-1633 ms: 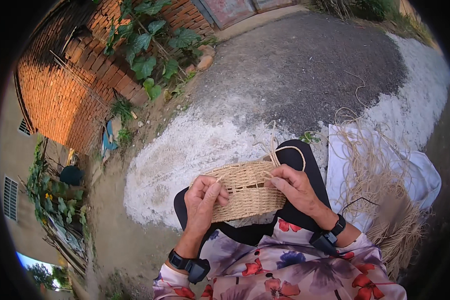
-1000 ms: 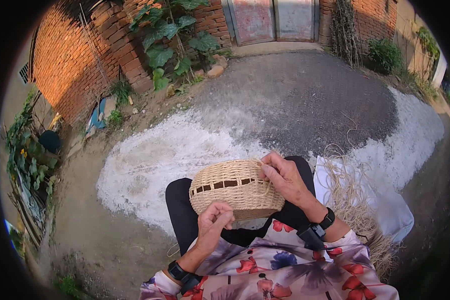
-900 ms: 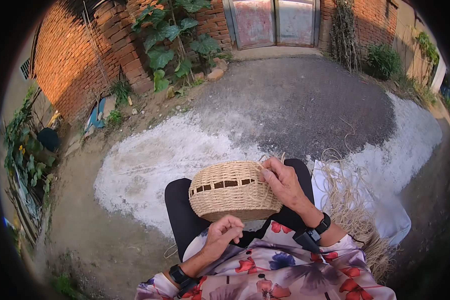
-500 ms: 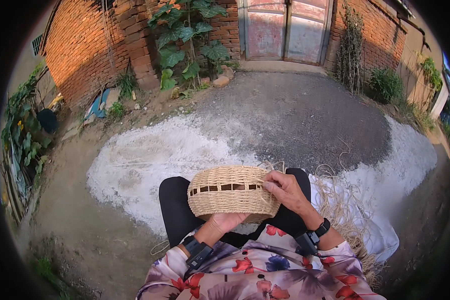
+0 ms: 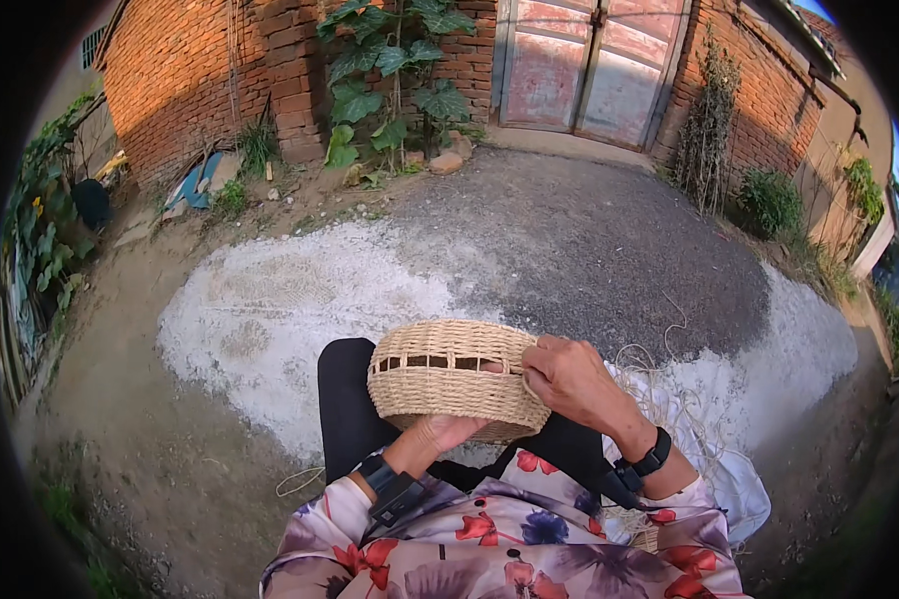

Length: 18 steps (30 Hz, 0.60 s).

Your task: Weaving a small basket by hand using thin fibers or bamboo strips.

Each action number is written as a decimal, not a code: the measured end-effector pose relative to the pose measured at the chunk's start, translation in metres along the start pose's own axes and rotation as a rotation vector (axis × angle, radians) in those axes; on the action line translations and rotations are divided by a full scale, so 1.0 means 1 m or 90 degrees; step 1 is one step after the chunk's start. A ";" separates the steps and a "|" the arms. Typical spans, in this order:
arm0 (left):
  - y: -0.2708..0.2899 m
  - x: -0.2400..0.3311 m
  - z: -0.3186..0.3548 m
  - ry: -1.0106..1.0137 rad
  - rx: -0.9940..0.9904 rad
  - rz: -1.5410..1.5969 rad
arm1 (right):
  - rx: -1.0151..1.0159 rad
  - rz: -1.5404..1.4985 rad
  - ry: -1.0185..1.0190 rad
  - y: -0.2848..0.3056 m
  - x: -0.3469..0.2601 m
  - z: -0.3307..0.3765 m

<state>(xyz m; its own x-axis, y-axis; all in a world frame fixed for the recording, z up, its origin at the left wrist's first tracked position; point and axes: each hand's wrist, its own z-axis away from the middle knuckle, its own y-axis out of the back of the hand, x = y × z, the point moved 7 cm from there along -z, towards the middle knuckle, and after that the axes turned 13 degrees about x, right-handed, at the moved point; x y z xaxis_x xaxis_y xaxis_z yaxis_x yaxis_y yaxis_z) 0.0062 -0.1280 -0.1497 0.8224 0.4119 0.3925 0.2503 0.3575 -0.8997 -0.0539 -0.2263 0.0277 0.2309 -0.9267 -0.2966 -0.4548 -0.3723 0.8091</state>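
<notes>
One woven basket [image 5: 440, 392] is positioned over the black trousers [image 5: 346, 409]. Left hand [image 5: 446, 430]: at its near underside, fingers partly hidden — grip state cannot be determined. Right hand [image 5: 571, 381]: at its right end — thumb and curled fingers pinching the wall.

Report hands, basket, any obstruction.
Left hand under woven basket, partly inside. Right hand curled at its right side, grip unclear. Loose cord farther right, not blocking.
</notes>
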 end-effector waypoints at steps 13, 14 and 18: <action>0.019 -0.001 -0.008 -0.056 0.076 0.012 | 0.112 -0.039 -0.022 0.000 -0.003 -0.002; 0.018 0.001 -0.009 -0.051 0.069 0.024 | 0.187 0.035 0.046 0.012 -0.012 -0.005; 0.013 0.004 -0.011 -0.026 0.050 0.062 | 0.137 -0.046 0.050 0.000 -0.013 -0.009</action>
<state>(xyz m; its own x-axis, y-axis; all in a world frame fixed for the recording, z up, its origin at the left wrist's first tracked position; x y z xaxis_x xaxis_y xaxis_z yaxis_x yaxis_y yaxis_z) 0.0184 -0.1312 -0.1617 0.8188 0.4810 0.3133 0.1283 0.3787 -0.9166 -0.0494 -0.2143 0.0358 0.3311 -0.8938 -0.3026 -0.6061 -0.4472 0.6578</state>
